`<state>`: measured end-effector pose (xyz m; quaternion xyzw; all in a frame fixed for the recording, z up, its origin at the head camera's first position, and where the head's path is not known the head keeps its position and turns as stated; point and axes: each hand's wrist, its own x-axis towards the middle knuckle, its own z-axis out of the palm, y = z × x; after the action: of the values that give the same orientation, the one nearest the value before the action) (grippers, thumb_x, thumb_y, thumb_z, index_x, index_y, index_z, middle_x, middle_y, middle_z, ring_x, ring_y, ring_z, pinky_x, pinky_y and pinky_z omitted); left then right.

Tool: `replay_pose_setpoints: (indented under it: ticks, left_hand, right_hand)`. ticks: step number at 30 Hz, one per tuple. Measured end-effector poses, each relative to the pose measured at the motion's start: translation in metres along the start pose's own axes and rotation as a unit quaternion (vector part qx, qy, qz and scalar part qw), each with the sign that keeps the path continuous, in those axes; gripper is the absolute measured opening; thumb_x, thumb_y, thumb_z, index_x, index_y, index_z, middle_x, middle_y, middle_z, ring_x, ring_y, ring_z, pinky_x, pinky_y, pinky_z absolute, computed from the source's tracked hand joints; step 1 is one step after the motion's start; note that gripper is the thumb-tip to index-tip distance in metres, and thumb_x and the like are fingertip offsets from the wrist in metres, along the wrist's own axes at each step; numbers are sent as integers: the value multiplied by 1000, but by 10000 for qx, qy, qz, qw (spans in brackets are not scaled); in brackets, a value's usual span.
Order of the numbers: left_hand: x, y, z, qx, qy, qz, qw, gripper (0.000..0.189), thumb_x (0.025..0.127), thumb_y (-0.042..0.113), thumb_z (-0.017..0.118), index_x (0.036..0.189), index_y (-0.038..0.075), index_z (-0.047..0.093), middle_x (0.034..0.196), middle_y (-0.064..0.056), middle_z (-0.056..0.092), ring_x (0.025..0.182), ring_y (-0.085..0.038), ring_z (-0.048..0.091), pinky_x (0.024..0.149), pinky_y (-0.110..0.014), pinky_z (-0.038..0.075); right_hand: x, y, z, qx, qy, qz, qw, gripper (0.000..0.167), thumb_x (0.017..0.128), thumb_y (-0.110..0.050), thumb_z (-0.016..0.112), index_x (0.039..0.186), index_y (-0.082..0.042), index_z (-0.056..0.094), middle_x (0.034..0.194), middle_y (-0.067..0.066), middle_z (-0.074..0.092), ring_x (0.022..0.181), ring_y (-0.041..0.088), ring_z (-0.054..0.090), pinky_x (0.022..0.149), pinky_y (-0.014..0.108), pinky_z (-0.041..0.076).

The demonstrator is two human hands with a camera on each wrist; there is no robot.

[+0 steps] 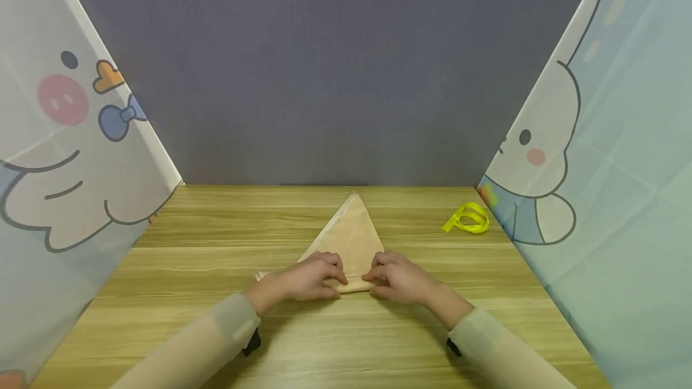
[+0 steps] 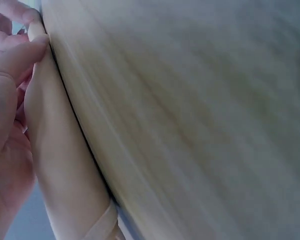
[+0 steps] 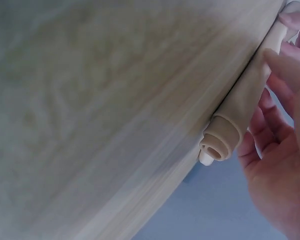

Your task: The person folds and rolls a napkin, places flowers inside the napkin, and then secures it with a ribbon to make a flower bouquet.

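Note:
A pale peach cloth (image 1: 355, 236) lies on the table in a triangle, its point facing away from me. The near edge is rolled into a tube (image 2: 65, 160). My left hand (image 1: 316, 276) grips this roll left of its middle, thumb on the near side and fingers over the top. To the right, my right hand (image 1: 400, 278) holds the roll the same way, a small gap between the two hands. In the right wrist view the end of the roll (image 3: 225, 132) shows its coiled layers. A loose corner of cloth (image 1: 261, 275) sticks out beyond the left hand.
A coiled yellow ribbon (image 1: 476, 229) lies at the back right of the wooden table (image 1: 216, 227). A grey panel (image 1: 335, 77) stands behind the table. Cartoon-printed sheets (image 1: 81, 197) hang along both sides.

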<state>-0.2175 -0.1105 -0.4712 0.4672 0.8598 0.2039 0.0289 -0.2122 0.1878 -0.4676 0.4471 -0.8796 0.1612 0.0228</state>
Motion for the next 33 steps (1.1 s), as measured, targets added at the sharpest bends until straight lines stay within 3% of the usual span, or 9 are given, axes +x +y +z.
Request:
replay_pose_setpoints:
  ticks: [5,9,16,21,26,33]
  left_hand:
    - [2,-6,3,-194,-3,14,9998,17,105,17,76,120,13,84,109,4,74,102,-5,67,98,-29,56]
    - [1,-11,6,-453,106,-167,9988,16,108,17,73,119,14,85,108,4,77,99,-4,68,92,-26,57]
    - [-3,-9,4,-653,233,-757,9947,15,108,21,72,118,20,84,106,10,77,98,-3,61,94,-30,44]
    - [-2,-12,6,-974,330,-754,9918,16,108,17,71,124,21,72,104,10,76,96,-3,63,93,-30,47]
    - [-3,-13,7,-794,325,-806,9930,19,110,17,69,126,26,70,101,13,74,95,-3,61,94,-35,40]
    - [0,-11,2,-389,177,-767,9961,20,110,17,68,122,24,83,111,11,78,102,-6,61,98,-42,39]
  right_hand:
    - [1,1,0,53,-120,25,9999,25,100,-21,83,123,-13,84,105,-6,70,89,3,54,82,24,52]
    - [1,3,1,51,-85,58,9999,21,104,-21,79,123,-14,84,103,-7,72,89,3,57,82,24,53]
    - [2,3,0,369,-162,362,9985,19,108,-19,72,123,-15,84,104,-5,74,89,3,60,80,26,54]
    - [4,3,1,354,-220,558,9976,19,108,-16,70,123,-14,83,107,-3,76,94,7,66,85,32,57]
    - [6,3,0,511,-146,675,9963,19,108,-11,70,125,-19,75,105,-2,77,96,11,70,86,35,60]
    - [8,3,-1,241,100,284,9993,13,106,-9,72,112,-18,80,102,-4,77,94,11,71,84,32,60]
